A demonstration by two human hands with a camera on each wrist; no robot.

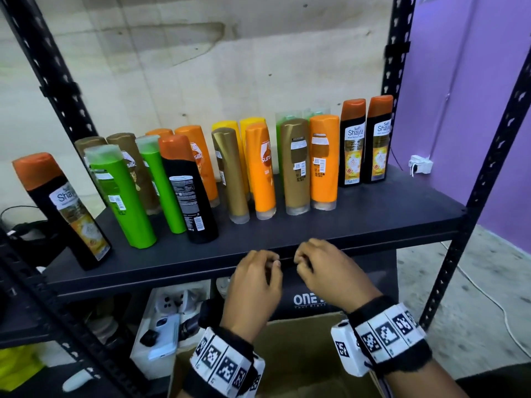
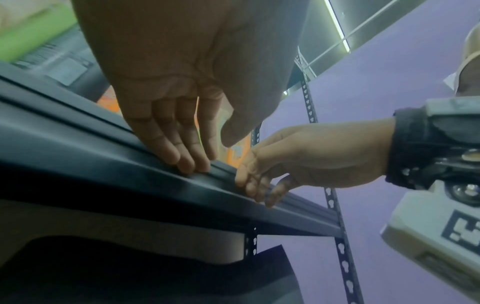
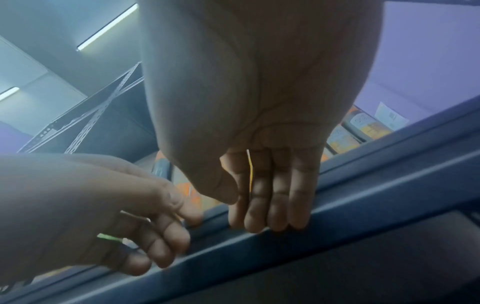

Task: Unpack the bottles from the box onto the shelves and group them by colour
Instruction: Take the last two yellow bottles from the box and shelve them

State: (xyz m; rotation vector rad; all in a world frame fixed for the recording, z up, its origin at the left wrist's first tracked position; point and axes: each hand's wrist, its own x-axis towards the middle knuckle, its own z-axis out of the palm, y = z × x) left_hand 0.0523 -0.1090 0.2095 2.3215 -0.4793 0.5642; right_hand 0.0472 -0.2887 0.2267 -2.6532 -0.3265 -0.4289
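"Shayla" on black bottles [image 1: 352, 145], "sunsilk" on orange bottle [image 1: 260, 168].

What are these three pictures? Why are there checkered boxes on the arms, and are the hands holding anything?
The boxes are little cameras strapped to a person's wrists. The big picture comes from a camera on their head; the other two look up along each hand. The left hand and right hand hold nothing; their curled fingers rest on the front edge of a dark shelf. On it stand green, orange, gold, yellow and black bottles, still mixed. A cardboard box sits below the hands.

bottles [image 1: 263, 168] on shelf [image 1: 344, 222] (box [image 1: 301, 354] seemingly below)
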